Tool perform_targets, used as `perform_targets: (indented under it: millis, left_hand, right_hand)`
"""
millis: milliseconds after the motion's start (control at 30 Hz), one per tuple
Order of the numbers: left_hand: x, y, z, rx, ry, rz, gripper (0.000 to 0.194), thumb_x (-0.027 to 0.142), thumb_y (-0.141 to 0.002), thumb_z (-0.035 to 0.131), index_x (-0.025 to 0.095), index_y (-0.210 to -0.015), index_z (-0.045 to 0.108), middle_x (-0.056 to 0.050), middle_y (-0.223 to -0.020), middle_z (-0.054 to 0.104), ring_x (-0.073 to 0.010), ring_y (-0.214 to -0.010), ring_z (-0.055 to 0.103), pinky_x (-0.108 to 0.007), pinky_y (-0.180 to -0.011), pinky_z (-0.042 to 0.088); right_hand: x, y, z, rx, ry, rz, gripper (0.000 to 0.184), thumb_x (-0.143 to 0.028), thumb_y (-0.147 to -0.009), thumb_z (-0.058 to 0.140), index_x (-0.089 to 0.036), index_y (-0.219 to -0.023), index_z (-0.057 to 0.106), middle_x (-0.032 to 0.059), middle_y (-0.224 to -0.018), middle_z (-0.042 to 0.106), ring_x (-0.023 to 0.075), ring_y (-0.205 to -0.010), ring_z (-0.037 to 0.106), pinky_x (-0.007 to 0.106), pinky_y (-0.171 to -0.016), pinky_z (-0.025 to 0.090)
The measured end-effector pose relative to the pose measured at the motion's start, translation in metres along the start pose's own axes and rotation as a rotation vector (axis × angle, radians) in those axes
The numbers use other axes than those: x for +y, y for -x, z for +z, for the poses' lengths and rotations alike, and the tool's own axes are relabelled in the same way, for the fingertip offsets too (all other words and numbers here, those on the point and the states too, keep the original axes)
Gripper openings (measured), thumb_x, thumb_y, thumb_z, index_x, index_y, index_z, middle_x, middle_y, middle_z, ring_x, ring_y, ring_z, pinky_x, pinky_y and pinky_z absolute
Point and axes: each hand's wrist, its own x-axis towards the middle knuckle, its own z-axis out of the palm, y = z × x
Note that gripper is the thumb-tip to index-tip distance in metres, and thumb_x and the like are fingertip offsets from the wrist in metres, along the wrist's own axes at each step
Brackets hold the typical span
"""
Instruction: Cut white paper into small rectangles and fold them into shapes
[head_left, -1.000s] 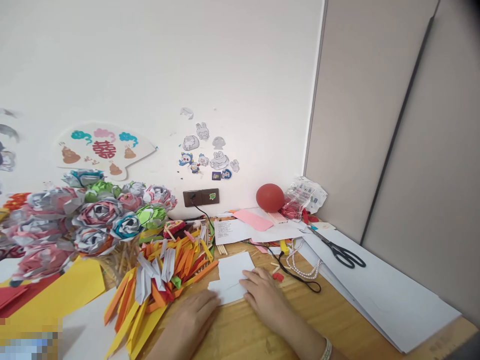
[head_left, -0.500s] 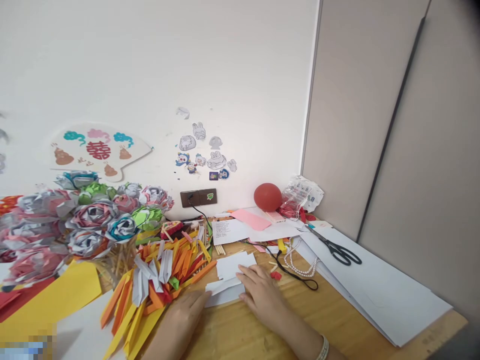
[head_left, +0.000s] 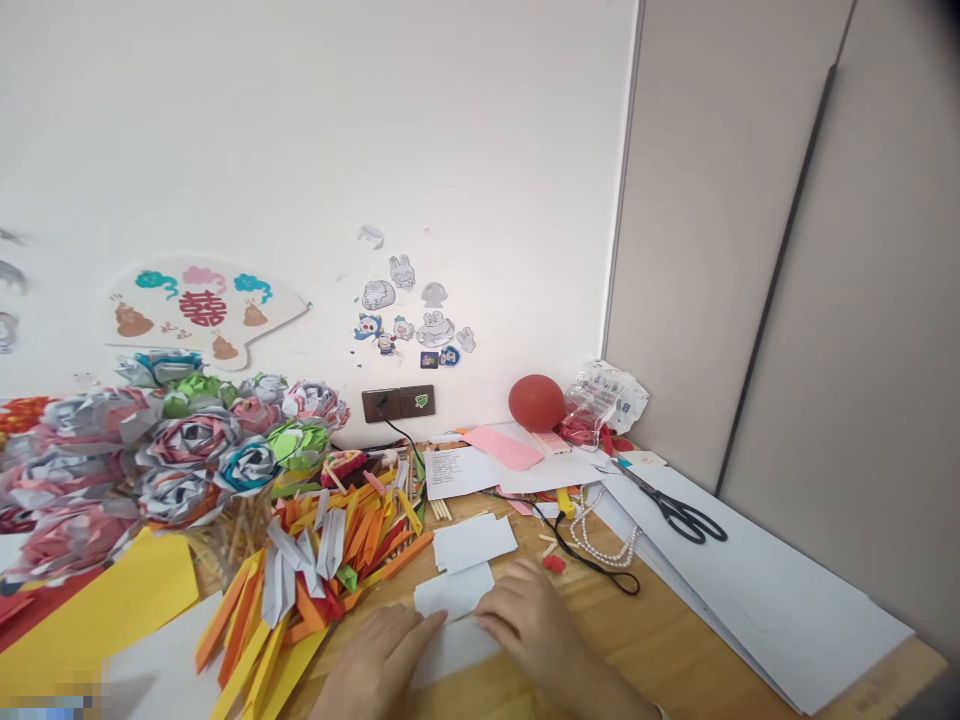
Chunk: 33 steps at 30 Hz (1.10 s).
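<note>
Both my hands rest on a small white paper lying on the wooden desk. My left hand presses flat on the paper's lower left part, fingers stretched out. My right hand lies on its right side, fingers together and pressing down along a fold. A second white paper piece lies just behind, apart from my hands.
A heap of folded orange, yellow and white paper strips lies left of my hands, with paper roses behind it. Black scissors sit on large white sheets at right. A bead string, black cord and red balloon lie beyond.
My hands have drawn nearer to me with the small paper, which now lies apart from the second white piece. The camera view has tilted slightly.
</note>
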Motion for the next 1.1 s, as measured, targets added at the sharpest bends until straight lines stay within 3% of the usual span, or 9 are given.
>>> perform_targets:
  millis: [167, 233, 333, 400, 567, 733, 867, 1000, 1100]
  left_hand:
    - [0.008, -0.002, 0.001, -0.185, 0.307, -0.361, 0.025, 0.019, -0.086, 0.045, 0.027, -0.096, 0.067, 0.000, -0.086, 0.074, -0.0147, -0.077, 0.070, -0.020, -0.067, 0.055]
    - [0.009, -0.002, 0.003, -0.247, 0.391, -0.421, 0.025, 0.020, -0.085, 0.046, 0.027, -0.091, 0.069, 0.001, -0.084, 0.074, -0.0150, -0.077, 0.070, -0.021, -0.068, 0.055]
    - [0.008, -0.002, 0.007, -0.241, 0.449, -0.517, 0.025, 0.022, -0.083, 0.046, 0.025, -0.086, 0.070, -0.001, -0.084, 0.075, -0.0169, -0.077, 0.069, -0.024, -0.069, 0.055]
    - [0.006, -0.003, 0.007, -0.231, 0.476, -0.568, 0.025, 0.025, -0.082, 0.046, 0.024, -0.085, 0.071, -0.002, -0.085, 0.075, -0.0182, -0.078, 0.069, -0.026, -0.071, 0.055]
    - [0.007, -0.008, 0.004, -0.234, 0.549, -0.678, 0.024, 0.029, -0.079, 0.048, 0.024, -0.081, 0.071, -0.002, -0.083, 0.075, -0.0201, -0.079, 0.068, -0.029, -0.073, 0.053]
    - [0.003, -0.008, 0.005, -0.218, 0.671, -0.830, 0.027, 0.037, -0.076, 0.049, 0.020, -0.078, 0.069, -0.004, -0.076, 0.073, -0.0210, -0.071, 0.066, -0.030, -0.065, 0.052]
    - [0.001, -0.008, 0.006, -0.208, 0.774, -0.874, 0.030, 0.045, -0.075, 0.051, 0.019, -0.073, 0.067, -0.001, -0.068, 0.069, -0.0194, -0.065, 0.062, -0.029, -0.060, 0.050]
    - [0.002, -0.010, 0.003, -0.221, 0.744, -0.866, 0.032, 0.047, -0.075, 0.051, 0.018, -0.074, 0.067, -0.002, -0.068, 0.068, -0.0190, -0.065, 0.061, -0.028, -0.061, 0.049]
    - [0.002, -0.009, 0.004, -0.218, 0.736, -0.859, 0.032, 0.045, -0.076, 0.051, 0.018, -0.076, 0.067, -0.003, -0.073, 0.069, -0.0200, -0.070, 0.062, -0.029, -0.064, 0.049]
  right_hand:
    - [-0.006, 0.000, 0.002, -0.152, -0.170, 0.354, 0.007, -0.014, -0.079, 0.062, -0.019, -0.079, 0.067, 0.0001, -0.075, 0.067, 0.0154, -0.072, 0.059, 0.024, -0.064, 0.041]
    - [-0.007, 0.002, 0.000, -0.197, -0.162, 0.304, 0.013, -0.020, -0.075, 0.068, -0.021, -0.087, 0.067, 0.0004, -0.085, 0.066, 0.0172, -0.083, 0.058, 0.025, -0.072, 0.042]
    - [-0.008, 0.004, -0.002, -0.265, -0.118, 0.129, 0.056, -0.040, -0.062, 0.079, -0.025, -0.112, 0.059, 0.0022, -0.107, 0.060, 0.0221, -0.100, 0.051, 0.031, -0.087, 0.039]
    - [-0.010, 0.005, -0.002, -0.327, -0.048, 0.048, 0.069, -0.049, -0.060, 0.077, -0.027, -0.120, 0.053, 0.0034, -0.110, 0.058, 0.0242, -0.102, 0.048, 0.034, -0.089, 0.038]
    - [-0.015, 0.006, -0.003, -0.321, 0.078, 0.018, 0.040, -0.037, -0.080, 0.064, -0.028, -0.118, 0.054, 0.0020, -0.105, 0.059, 0.0218, -0.100, 0.048, 0.033, -0.090, 0.036]
    - [-0.017, 0.005, -0.003, -0.337, 0.067, -0.026, 0.067, -0.055, -0.068, 0.069, -0.027, -0.125, 0.048, 0.0041, -0.111, 0.058, 0.0249, -0.099, 0.048, 0.036, -0.089, 0.036]
    - [-0.012, 0.006, 0.003, -0.300, 0.064, -0.022, 0.053, -0.052, -0.078, 0.062, -0.026, -0.123, 0.050, 0.0045, -0.109, 0.059, 0.0241, -0.098, 0.049, 0.035, -0.087, 0.036]
    - [-0.006, 0.007, 0.007, -0.252, 0.012, -0.046, 0.057, -0.059, -0.076, 0.059, -0.025, -0.121, 0.051, 0.0046, -0.106, 0.060, 0.0232, -0.095, 0.050, 0.034, -0.086, 0.036]
    - [-0.008, 0.007, 0.005, -0.226, -0.003, -0.054, 0.053, -0.054, -0.076, 0.063, -0.026, -0.120, 0.051, 0.0022, -0.106, 0.060, 0.0215, -0.095, 0.050, 0.033, -0.087, 0.035]
